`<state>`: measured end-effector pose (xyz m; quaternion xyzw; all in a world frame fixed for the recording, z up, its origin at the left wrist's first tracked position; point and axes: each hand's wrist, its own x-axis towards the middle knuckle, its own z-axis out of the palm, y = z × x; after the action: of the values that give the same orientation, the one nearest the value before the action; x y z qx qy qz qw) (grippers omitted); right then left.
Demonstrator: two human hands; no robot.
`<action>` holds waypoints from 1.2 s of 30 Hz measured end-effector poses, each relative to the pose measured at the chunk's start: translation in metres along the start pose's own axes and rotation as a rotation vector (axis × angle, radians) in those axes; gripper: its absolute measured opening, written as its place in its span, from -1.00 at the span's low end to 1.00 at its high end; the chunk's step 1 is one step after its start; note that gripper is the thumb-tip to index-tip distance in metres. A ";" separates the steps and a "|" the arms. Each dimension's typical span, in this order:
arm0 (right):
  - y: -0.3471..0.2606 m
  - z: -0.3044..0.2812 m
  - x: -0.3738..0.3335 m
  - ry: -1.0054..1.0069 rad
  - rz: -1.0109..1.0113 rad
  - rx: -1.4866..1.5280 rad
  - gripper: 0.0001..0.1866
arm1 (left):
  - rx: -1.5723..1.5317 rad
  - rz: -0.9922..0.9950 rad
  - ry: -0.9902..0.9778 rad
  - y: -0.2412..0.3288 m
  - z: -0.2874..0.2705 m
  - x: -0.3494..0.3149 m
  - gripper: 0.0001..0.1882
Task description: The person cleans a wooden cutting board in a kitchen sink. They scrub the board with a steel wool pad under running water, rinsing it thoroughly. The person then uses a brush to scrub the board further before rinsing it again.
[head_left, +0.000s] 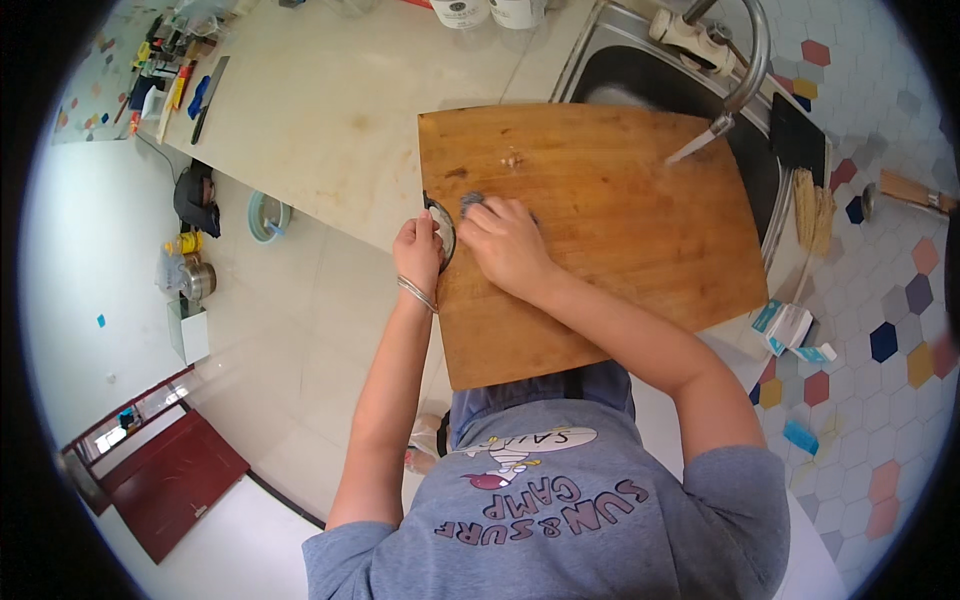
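A large wooden cutting board (600, 200) spans the counter and part of the sink, its right end beneath the faucet (755, 50). Water runs from the spout onto the wood. Fingers closed, my left hand (420, 248) grips the board's left edge at the dark-rimmed handle opening (446, 235). My right hand (508, 245) presses a small grey scrubber (471, 203), which looks like steel wool, against the wood just right of that opening. Part of the scrubber is hidden under the fingers. A small pale smear lies on the board farther back.
The metal sink (640, 75) shows behind the board. A straw-coloured brush (812, 212) rests at its right rim, near a black flat piece (797, 135). At the far left of the counter (330, 100) lie a knife (209, 100) and assorted tools. White tubs (460, 12) stand at the back.
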<state>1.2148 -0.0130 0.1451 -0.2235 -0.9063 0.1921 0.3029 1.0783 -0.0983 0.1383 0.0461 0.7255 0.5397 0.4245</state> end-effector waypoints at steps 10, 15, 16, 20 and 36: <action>0.175 -0.046 -0.041 0.032 0.546 -0.253 -0.81 | -0.016 -0.013 -0.026 0.010 0.006 -0.002 -0.67; 0.220 -0.129 -0.108 -0.072 0.842 -0.658 -0.82 | -0.029 -0.003 -0.046 0.009 0.003 0.003 -0.67; 0.205 -0.115 -0.107 -0.038 0.761 -0.648 -0.82 | -0.015 0.004 -0.053 0.014 0.005 0.001 -0.67; 0.068 -0.056 -0.049 -0.123 0.370 -0.363 -0.82 | 0.034 -0.002 -0.010 0.016 0.003 -0.004 -0.66; -0.036 -0.044 -0.037 -0.009 0.088 0.030 -0.99 | -0.096 -0.047 -0.122 0.018 0.002 -0.002 -0.69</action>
<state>1.2589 -0.0525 0.1784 -0.2577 -0.8939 0.2200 0.2934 1.0736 -0.0898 0.1541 0.0415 0.6724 0.5599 0.4824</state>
